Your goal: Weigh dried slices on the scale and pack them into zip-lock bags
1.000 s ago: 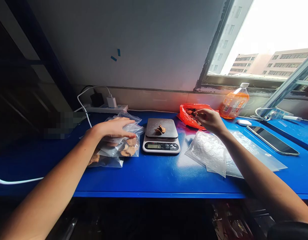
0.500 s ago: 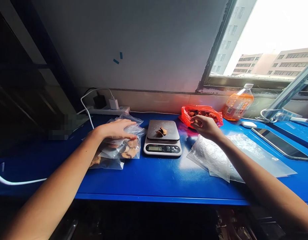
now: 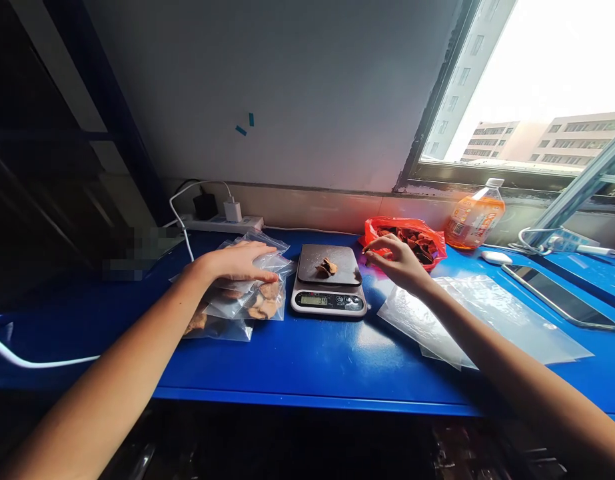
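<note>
The left hand (image 3: 240, 262) lay, fingers spread, on clear plastic bags (image 3: 228, 307) of brown slices (image 3: 264, 303). The right hand (image 3: 400, 262) seemed to pinch a small dark piece (image 3: 366, 252), its fingertips between a red plastic bag (image 3: 371, 230) and a grey-and-white digital scale (image 3: 332, 293) bearing curled brown pieces (image 3: 328, 267).

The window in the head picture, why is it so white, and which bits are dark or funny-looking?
In the head view, daylight is probably too bright for the camera, so the sky in the window washes out; also in the head view, the flat plastic bags catch glare, the space under the table is nearly black, and a blocky patch at left hides detail.
</note>
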Tool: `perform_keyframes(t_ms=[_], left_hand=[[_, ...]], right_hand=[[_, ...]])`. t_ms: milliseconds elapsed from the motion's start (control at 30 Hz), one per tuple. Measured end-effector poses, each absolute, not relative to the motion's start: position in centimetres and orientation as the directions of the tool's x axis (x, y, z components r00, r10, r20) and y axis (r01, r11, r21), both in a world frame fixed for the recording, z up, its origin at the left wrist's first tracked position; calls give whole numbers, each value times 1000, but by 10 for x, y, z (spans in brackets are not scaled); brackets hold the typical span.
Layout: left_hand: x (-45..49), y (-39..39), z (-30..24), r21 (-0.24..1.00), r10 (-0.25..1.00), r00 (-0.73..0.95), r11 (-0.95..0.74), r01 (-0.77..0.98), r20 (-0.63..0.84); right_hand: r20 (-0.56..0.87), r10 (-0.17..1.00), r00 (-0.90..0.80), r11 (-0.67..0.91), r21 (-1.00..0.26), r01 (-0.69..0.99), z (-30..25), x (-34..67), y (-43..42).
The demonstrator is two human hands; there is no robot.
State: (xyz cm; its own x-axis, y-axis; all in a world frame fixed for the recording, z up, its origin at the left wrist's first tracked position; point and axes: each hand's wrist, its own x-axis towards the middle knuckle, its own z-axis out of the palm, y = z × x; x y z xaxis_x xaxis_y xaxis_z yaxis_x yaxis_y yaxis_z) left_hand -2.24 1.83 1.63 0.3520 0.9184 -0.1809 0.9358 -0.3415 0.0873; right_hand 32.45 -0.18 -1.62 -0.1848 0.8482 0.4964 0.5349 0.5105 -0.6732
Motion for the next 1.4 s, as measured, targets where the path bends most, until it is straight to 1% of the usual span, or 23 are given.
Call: perform_keyframes(t_ms=[133,200,333,500,633,733,800,867,933,967,1067,1133,1167,1200,1267,1333,1400], left_hand=[[-23,19,16,93,917,350,-338,937,-190],[-22,17,17,88,918,347,-336,938,-194],[-20,16,18,73,919,343,-335,939,-192],[-23,19,15,83,919,346,-336,938,-189],[-27,23,12,88,920,349,-338,937,-181],[-29,25,11,93,912,370,-359,929,-176],[-29,26,11,90,911,374,-364,927,-176],[-28,25,11,82,913,369,-360,929,-174],[-27,24,12,75,912,373,-365,928,-170],[-26,24,12,75,912,374,-367,927,-170],[-25,22,15,90,914,364,-353,931,-181],[-25,22,16,100,916,349,-335,937,-200],[-25,23,16,99,916,343,-329,939,-208],[-26,23,16,96,917,340,-327,940,-210],[-27,24,15,87,920,336,-325,942,-201],[-28,25,13,78,923,336,-327,942,-186],[-29,25,12,70,927,332,-325,943,-176]], right_hand=[[454,870,-190,491,-770,408,-16,315,-5],[456,873,-176,488,-798,353,-20,313,-4],[471,869,-152,493,-795,353,-27,311,0],[530,833,-157,545,-738,397,-31,308,4],[618,768,-168,609,-623,490,-31,301,10],[624,750,-222,611,-523,594,-26,294,13],[622,735,-268,626,-473,620,-19,295,13],[654,707,-270,654,-457,604,-10,307,14],[689,697,-199,646,-483,590,-3,330,17],[691,709,-143,618,-511,597,-1,344,20],[638,769,44,445,-583,679,-2,389,32],[565,820,90,328,-594,735,-7,412,42],[530,844,86,286,-579,763,-10,420,46],[497,866,58,261,-547,796,-14,426,50],[418,906,-68,265,-434,861,-21,432,55],[314,919,-237,332,-297,895,-25,433,57],[237,906,-350,397,-193,897,-27,432,59]])
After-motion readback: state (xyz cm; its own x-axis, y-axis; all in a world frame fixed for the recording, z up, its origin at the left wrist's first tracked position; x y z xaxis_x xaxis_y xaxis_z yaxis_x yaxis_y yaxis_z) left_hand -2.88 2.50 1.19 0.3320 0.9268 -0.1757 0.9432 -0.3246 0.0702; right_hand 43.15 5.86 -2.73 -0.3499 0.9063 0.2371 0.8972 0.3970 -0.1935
